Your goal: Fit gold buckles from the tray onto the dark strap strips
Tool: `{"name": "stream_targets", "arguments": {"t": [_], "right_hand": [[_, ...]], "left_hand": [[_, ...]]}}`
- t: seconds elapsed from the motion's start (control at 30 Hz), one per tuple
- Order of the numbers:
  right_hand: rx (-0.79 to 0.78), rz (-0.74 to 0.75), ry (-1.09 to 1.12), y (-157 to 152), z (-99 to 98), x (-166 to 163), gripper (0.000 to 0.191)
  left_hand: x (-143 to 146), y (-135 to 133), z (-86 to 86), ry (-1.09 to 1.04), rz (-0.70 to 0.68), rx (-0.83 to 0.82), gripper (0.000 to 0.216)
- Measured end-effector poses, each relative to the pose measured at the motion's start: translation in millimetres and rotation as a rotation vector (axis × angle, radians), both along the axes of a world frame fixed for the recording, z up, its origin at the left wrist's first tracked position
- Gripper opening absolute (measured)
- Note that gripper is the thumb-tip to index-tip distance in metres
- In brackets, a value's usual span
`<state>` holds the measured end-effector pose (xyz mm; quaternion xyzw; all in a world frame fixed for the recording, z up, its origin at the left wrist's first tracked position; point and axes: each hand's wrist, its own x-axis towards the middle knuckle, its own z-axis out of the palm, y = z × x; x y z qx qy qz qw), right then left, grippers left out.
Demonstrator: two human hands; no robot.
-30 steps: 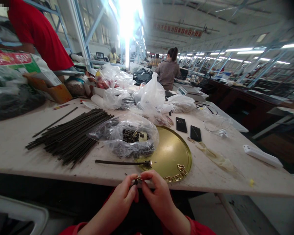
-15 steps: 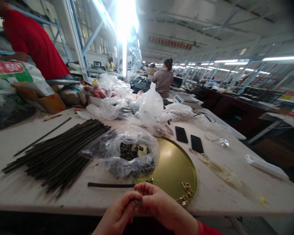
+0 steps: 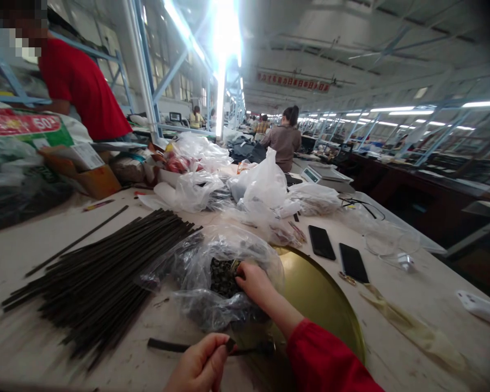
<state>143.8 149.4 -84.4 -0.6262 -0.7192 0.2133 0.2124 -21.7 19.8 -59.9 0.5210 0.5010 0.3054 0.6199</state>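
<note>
My left hand [image 3: 202, 363] is low at the table's near edge, thumb and fingers pinched on a small dark piece [image 3: 230, 344]. Just behind it lies a flat dark strip [image 3: 167, 345], partly covered by that hand. My right hand [image 3: 256, 283] reaches into the mouth of a clear plastic bag [image 3: 204, 313], its fingers closed among small dark pieces [image 3: 222, 277]; what they grip, if anything, is hidden. A round gold tray [image 3: 322, 288] extends beneath the bag and my right forearm, which covers part of it.
A fanned pile of dark strips [image 3: 98, 272] fills the table's left side. Two black phones [image 3: 322, 242], a yellowish film strip [image 3: 412, 321] and a white device [image 3: 479, 307] lie to the right. White plastic bags [image 3: 265, 179] stand behind. A person in red [image 3: 84, 87] leans at far left.
My hands were together in front of the tray; the right has moved forward into the bag. The left stays near the edge with a dark piece. Gold buckles on the tray are now hidden.
</note>
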Motion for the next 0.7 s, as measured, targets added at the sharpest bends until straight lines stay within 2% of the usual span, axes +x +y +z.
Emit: {"name": "stream_targets", "arguments": {"t": [0.13, 0.27, 0.43, 0.53, 0.6, 0.7], "right_hand": [[0.049, -0.018, -0.006, -9, -1.4, -2, 0.012], [0.119, -0.065, 0.074, -14, 1.1, 1, 0.009], [0.164, -0.096, 0.298, -29, 18.5, 14, 0.008], [0.12, -0.024, 0.466, -55, 30.1, 14, 0.016], [0.057, 0.039, 0.559, -78, 34.6, 11, 0.013], [-0.145, 0.077, 0.825, -111, 38.8, 6, 0.021]], "left_hand": [[5, 2, -2.0, 0.022, -0.031, 0.036, 0.058], [7, -3, -0.3, 0.015, -0.002, 0.073, 0.053], [6, -11, 5.7, 0.054, 0.063, 0.121, 0.047], [7, -12, 16.2, 0.087, 0.081, 0.171, 0.044], [7, -11, 25.4, 0.113, 0.082, 0.216, 0.04], [9, -12, 36.4, 0.151, 0.076, 0.285, 0.035]]}}
